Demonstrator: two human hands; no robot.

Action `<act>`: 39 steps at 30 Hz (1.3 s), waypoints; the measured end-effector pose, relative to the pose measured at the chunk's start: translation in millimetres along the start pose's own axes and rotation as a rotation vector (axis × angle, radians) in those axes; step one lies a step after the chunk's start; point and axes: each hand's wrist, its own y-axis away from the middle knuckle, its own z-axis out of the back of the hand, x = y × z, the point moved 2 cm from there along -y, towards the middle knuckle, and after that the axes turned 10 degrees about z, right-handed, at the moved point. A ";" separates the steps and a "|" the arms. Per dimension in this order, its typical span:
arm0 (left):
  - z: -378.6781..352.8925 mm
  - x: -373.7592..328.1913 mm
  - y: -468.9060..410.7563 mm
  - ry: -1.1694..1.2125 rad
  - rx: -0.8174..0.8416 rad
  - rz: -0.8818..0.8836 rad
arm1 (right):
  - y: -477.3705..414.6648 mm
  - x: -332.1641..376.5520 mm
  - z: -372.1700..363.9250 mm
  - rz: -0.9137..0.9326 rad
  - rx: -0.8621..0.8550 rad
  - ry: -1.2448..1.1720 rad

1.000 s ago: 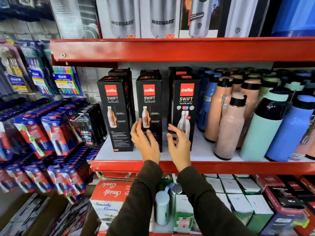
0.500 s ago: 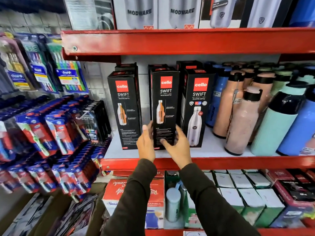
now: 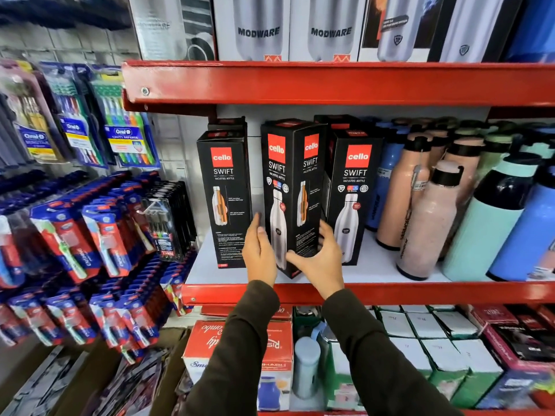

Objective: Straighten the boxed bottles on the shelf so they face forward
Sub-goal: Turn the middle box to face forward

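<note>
Middle box (image 3: 292, 187): upright between both hands, turned cornerwise so two faces show, its edge pointing forward.
Left hand (image 3: 259, 250): pressed flat on its left side.
Right hand (image 3: 319, 259): cupping its lower right face.
Flanking boxes: left box (image 3: 223, 199) and right box (image 3: 353, 193), upright, fronts forward.
Shelf (image 3: 390, 292): red lip below wrists.

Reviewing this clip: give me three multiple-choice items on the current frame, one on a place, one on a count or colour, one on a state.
1. Where is the box being handled?
A. top shelf
B. middle shelf
C. floor

2. How many black boxes stand in the front row?
A. three
B. one
C. six

3. How does the held box sit?
A. flat on its side
B. turned corner-forward
C. squarely front-on

Key: 1 B, the middle box stands on the middle shelf; 2 A, with the left box and right box; 3 B, two faces show between the left hand and right hand.
</note>
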 end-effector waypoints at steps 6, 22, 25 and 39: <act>1.5 6.8 -11.5 -0.091 0.065 0.073 | 1.2 -11.8 -4.6 0.022 0.112 -0.079; -2.5 19.2 -7.3 -0.146 0.045 0.017 | -16.3 -35.5 -18.0 0.030 0.103 0.084; -1.7 17.9 -4.0 -0.141 0.027 0.026 | -14.8 -34.0 -17.2 -0.001 0.008 0.083; 53.3 -11.7 0.6 -0.177 -0.344 -0.263 | 10.3 19.1 -53.4 0.272 -0.140 0.003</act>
